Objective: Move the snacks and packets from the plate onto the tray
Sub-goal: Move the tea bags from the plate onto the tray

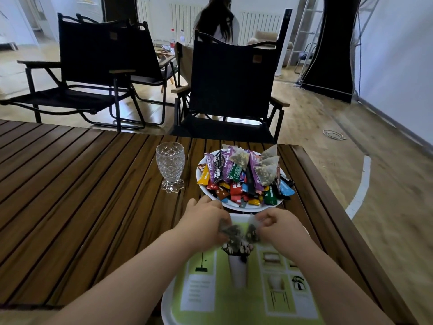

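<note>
Indoors, above a slatted table (93, 184) (black chairs (225, 78) behind), left hand (205, 221) and right hand (280, 227) each pinch a teabag (230, 231).

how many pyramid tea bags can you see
6: four on the plate, one tea bag mid-back and three at its right; one in the left hand, one in the right hand, over the tray. Packets may hide more.

Left hand (206, 220) and right hand (277, 225) pinching tea bags (230, 231) over green tray (166, 301), heaped plate (232, 205) beyond
</note>
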Demonstrator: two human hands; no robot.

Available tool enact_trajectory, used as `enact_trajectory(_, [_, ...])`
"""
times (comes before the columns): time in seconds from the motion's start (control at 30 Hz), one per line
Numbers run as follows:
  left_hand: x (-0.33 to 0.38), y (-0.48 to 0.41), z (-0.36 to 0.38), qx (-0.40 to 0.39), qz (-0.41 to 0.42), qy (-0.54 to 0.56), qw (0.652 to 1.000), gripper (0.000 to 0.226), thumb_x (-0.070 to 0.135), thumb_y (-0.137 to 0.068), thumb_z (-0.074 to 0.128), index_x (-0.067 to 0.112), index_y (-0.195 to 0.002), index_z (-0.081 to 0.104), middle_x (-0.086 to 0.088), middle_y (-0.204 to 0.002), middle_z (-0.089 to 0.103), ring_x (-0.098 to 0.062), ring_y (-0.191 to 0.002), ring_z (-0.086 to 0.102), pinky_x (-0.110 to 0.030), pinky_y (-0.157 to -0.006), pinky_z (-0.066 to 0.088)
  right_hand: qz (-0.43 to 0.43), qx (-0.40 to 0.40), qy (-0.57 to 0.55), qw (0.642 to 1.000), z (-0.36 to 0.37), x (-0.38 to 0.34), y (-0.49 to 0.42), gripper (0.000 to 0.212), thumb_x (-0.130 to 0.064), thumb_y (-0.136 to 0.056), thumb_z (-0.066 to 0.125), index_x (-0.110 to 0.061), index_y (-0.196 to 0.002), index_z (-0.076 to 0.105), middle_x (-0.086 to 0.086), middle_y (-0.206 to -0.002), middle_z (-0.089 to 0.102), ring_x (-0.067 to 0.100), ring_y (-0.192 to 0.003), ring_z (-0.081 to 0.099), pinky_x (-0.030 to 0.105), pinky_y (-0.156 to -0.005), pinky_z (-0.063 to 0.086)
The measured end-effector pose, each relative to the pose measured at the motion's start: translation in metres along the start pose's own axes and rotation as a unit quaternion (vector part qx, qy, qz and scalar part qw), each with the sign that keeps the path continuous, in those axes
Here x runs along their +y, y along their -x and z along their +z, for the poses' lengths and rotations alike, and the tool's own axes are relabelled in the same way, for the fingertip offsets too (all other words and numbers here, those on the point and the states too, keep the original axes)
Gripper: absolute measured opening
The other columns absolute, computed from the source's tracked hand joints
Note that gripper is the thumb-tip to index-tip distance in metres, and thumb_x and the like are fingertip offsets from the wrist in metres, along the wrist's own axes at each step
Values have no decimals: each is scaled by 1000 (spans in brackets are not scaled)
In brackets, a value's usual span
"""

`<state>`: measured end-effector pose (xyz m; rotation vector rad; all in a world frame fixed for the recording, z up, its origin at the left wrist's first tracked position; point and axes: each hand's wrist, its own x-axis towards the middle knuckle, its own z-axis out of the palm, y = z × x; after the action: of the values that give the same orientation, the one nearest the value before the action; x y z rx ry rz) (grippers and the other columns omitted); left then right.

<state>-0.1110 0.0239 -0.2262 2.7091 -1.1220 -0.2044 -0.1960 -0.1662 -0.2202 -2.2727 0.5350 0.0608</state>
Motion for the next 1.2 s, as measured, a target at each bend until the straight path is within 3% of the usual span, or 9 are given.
enact_trajectory(0.2, [13, -4, -3, 120, -48, 31, 991, 17, 30, -97, 54, 26, -89, 69, 8, -100, 62, -18, -101, 47, -35, -86, 33, -8, 35, -69, 997, -3, 2, -1, 29, 3, -88, 59, -25, -88, 69, -1, -72, 61, 13, -63, 56, 12, -45, 39])
enact_trajectory(0.33, [13, -7, -1, 82, -57, 19, 995, 23, 47, -90, 66, 29, -78, 58, 9, -99, 58, -17, -100, 46, -35, -84, 29, 4, 7, -102, 995, -3, 5, -1, 20, -6, -86, 72, -19, -101, 69, 2, -77, 64, 18, -71, 62, 26, -62, 50])
enact_trajectory(0.53, [9, -5, 0, 25, 9, 21, 999, 45, 52, -89, 66, 42, -132, 55, 11, -128, 50, -19, -117, 40, -38, -88, 25, 7, -51, 54, 997, -2, 5, 1, 55, -24, -77, 86, -28, -126, 61, -9, -107, 62, -2, -81, 55, 6, -48, 39])
enact_trajectory(0.6, [8, -4, -1, 5, 36, 0, 999, 39, 45, -94, 63, 43, -132, 59, 10, -127, 52, -20, -114, 40, -37, -84, 22, -10, -62, 88, 994, -1, 3, 2, 58, -24, -80, 84, -26, -132, 60, -10, -111, 61, -2, -82, 55, 6, -47, 39])
enact_trajectory(0.73, [10, -5, 2, 30, 5, -22, 999, 14, 33, -96, 61, 32, -107, 70, 8, -109, 60, -20, -105, 46, -36, -77, 20, -33, -31, 130, 990, 0, 1, 3, 33, -20, -86, 76, -27, -118, 70, -12, -99, 66, -4, -74, 54, 3, -49, 38])
enact_trajectory(0.87, [9, -10, 4, 99, -26, -2, 995, 19, 44, -95, 60, 27, -89, 67, 8, -97, 62, -17, -100, 50, -35, -80, 26, -24, -15, 98, 995, 1, 3, 1, 15, -12, -88, 73, -20, -100, 75, -6, -90, 68, -5, -65, 52, 2, -48, 37])
enact_trajectory(0.97, [7, -11, 1, 78, -28, 18, 996, 23, 54, -92, 62, 32, -96, 66, 11, -101, 60, -16, -102, 48, -35, -82, 25, -18, -1, 77, 997, 1, 4, 0, 10, -11, -88, 73, -21, -90, 74, -4, -86, 69, -1, -66, 55, 5, -46, 37])
enact_trajectory(1.07, [5, -8, 0, 31, -17, 14, 999, 20, 45, -94, 64, 37, -112, 67, 12, -109, 62, -16, -107, 49, -36, -83, 24, -13, 5, 49, 999, 4, 4, -1, 15, -11, -88, 73, -25, -82, 71, -7, -81, 69, 2, -67, 58, 6, -47, 38])
enact_trajectory(1.2, [5, -5, 0, 64, -26, 32, 997, 12, 28, -98, 59, 29, -96, 71, 9, -103, 67, -16, -104, 53, -35, -81, 25, -5, -22, 17, 1000, 7, 1, 0, 14, -5, -85, 73, -18, -92, 75, 0, -87, 75, 12, -78, 66, 26, -69, 55])
